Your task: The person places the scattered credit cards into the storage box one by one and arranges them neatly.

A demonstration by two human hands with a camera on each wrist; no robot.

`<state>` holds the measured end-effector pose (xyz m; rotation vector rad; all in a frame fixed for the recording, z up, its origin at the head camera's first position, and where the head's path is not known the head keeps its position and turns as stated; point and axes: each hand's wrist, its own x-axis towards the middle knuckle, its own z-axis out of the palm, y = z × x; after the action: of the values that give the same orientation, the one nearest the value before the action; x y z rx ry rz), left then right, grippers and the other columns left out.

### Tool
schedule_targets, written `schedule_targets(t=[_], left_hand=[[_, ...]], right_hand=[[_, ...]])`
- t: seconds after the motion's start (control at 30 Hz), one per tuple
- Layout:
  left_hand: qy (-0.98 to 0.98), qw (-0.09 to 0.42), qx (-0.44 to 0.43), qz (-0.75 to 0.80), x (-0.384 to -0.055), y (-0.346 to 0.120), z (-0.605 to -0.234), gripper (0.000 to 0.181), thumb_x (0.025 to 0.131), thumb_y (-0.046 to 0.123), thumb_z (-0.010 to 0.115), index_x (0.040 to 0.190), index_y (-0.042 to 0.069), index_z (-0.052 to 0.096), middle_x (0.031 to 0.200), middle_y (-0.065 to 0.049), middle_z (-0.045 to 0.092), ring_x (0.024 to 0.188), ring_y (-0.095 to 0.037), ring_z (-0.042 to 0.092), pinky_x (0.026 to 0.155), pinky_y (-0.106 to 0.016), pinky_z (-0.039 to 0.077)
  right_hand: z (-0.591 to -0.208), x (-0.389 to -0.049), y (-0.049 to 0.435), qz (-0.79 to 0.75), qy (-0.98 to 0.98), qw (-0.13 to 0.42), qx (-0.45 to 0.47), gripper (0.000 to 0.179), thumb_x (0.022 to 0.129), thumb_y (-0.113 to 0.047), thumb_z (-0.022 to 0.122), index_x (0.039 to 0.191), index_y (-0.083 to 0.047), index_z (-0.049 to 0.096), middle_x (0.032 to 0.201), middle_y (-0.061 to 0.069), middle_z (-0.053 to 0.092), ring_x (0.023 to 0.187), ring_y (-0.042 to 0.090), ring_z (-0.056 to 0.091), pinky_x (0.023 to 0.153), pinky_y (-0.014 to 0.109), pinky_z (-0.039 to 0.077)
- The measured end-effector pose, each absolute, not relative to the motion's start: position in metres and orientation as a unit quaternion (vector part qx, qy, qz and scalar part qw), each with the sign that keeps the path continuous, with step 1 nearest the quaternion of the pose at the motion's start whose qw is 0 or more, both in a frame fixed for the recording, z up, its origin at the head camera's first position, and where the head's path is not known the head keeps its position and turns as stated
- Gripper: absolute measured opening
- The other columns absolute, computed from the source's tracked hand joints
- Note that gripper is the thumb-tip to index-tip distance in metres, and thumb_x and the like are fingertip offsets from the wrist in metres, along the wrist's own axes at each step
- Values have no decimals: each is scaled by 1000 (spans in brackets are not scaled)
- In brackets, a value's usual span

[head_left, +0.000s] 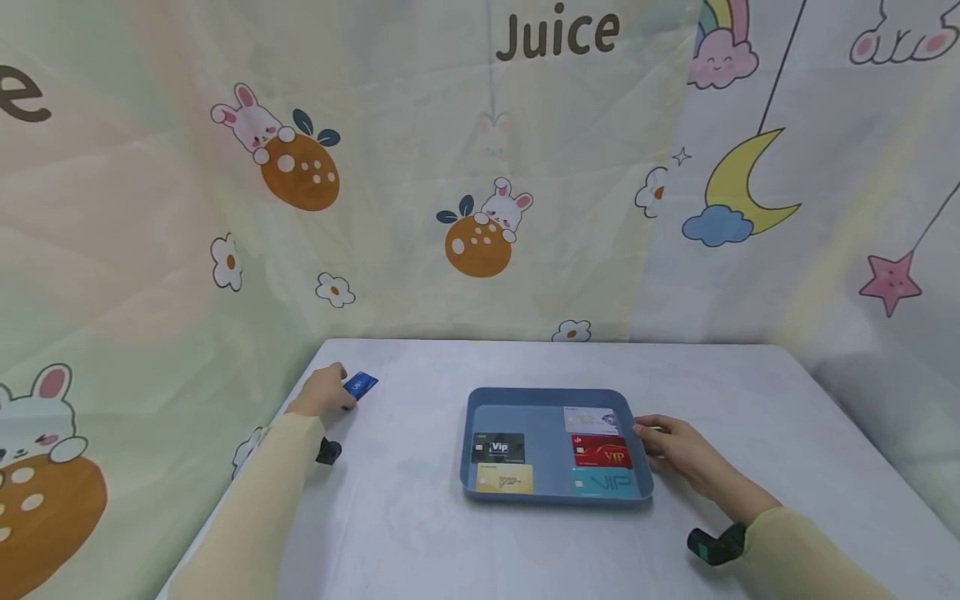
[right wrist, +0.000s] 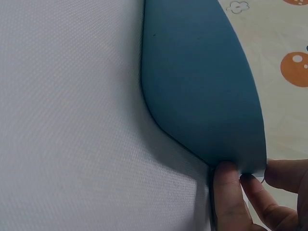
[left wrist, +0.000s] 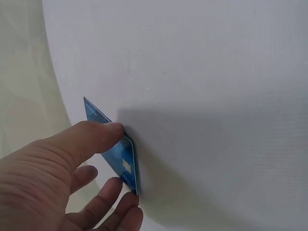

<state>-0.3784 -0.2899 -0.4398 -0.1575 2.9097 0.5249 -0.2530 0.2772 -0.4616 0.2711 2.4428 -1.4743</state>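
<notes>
At the far left of the table, my left hand [head_left: 324, 390] pinches a blue card [head_left: 361, 384]. In the left wrist view the thumb lies over the card [left wrist: 118, 156], which is tilted with a lower corner close to the white surface; a small chip shows on it. My right hand [head_left: 678, 450] holds the right edge of a blue-grey tray [head_left: 540, 498]. Seen from the right wrist, the fingers [right wrist: 227, 192] press the tray's outer wall [right wrist: 202, 86] and the thumb is at its rim.
Inside the tray, a black card [head_left: 498, 448] lies above a gold card [head_left: 505, 478] on the left. On the right are a white card [head_left: 585, 419], a red card [head_left: 600, 451] and a teal card [head_left: 603, 482]. A printed curtain [head_left: 405, 167] stands behind the white table [head_left: 405, 542].
</notes>
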Motion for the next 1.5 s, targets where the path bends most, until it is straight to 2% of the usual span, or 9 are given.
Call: schedule_targets(t=[0.23, 0.47, 0.83, 1.5], left_hand=[[979, 90, -48, 177, -379, -289, -443, 66, 88, 17, 76, 142, -7, 45, 135, -35, 54, 115, -43, 57, 103, -61, 47], [980, 81, -41, 175, -379, -287, -445, 52, 87, 15, 78, 130, -8, 58, 122, -28, 64, 107, -39, 61, 98, -58, 51], [982, 71, 5, 174, -386, -277, -452, 48, 86, 14, 77, 126, -7, 60, 116, -24, 67, 103, -35, 63, 96, -53, 53], [980, 52, 61, 184, -386, -244, -432, 46, 90, 18, 76, 130, 0, 63, 132, -21, 65, 115, -35, 60, 106, -54, 49]], right_hand=[[-463, -253, 278, -510, 844, 137, 95, 63, 108, -34, 55, 150, 9, 39, 149, 38, 44, 132, 49, 53, 99, 43, 57], [-463, -251, 278, -515, 842, 133, 88, 62, 108, -33, 55, 150, 9, 38, 149, 38, 44, 132, 49, 53, 99, 43, 57], [-465, -253, 278, -517, 841, 135, 90, 62, 108, -34, 55, 151, 8, 39, 149, 38, 45, 132, 49, 54, 97, 41, 58], [-465, -253, 280, -521, 839, 132, 84, 62, 108, -33, 55, 151, 9, 39, 148, 37, 46, 129, 47, 56, 95, 39, 59]])
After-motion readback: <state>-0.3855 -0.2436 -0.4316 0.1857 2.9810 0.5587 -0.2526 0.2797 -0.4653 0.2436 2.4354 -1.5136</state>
